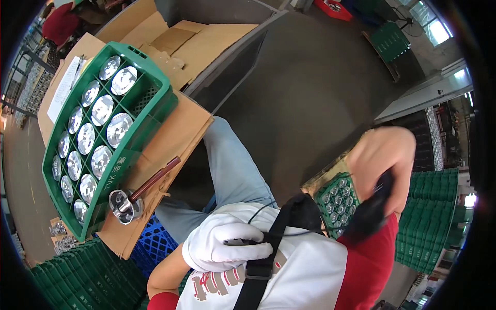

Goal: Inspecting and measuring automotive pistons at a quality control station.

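In a white glove, my left hand (pixel 227 247) rests against my chest, its fingers curled together beside a black strap (pixel 260 268). A dark gap shows between thumb and fingers; what they hold, if anything, is hidden. My right arm is raised and bent at the right, and the bare skin of my right hand (pixel 380 155) is smeared by motion. A blurred black object (pixel 369 209) overlaps it, and its fingers cannot be made out. To the left, a green divided crate (pixel 137 139) holds several shiny round metal cups (pixel 102 110). Beside it lies a metal cup (pixel 125 206) with a brown-red rod (pixel 155 180).
Cardboard (pixel 181 124) lies under the crate, next to a grey bin (pixel 227 77) lined with cardboard. Another green crate of metal pieces (pixel 338 199) sits by my right side. Green crates are stacked at lower left (pixel 93 276) and right (pixel 429 222). A person (pixel 61 23) is at far upper left.
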The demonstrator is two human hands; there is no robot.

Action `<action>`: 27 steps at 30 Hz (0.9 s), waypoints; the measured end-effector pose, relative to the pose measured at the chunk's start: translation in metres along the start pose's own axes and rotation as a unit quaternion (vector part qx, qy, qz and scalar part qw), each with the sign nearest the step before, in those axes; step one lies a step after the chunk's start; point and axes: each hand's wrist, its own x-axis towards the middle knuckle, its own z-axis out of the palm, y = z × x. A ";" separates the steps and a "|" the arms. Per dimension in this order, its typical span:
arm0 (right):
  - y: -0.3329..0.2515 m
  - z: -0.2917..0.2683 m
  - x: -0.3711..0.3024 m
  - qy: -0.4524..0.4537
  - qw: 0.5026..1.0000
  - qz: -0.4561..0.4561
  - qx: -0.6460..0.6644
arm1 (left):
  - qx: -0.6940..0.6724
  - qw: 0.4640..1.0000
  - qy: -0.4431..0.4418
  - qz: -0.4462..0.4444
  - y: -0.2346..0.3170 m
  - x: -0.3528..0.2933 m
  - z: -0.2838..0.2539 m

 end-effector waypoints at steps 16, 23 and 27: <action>0.104 0.119 0.048 0.102 0.935 0.227 -0.254 | -0.159 0.939 -0.038 -0.304 -0.064 -0.054 0.046; 0.120 0.125 0.074 0.237 0.905 0.295 -0.194 | -0.296 0.840 0.020 -0.454 -0.071 -0.047 0.062; 0.119 0.120 0.079 0.257 0.898 0.277 -0.227 | -0.481 0.614 0.171 -0.602 -0.048 -0.027 0.050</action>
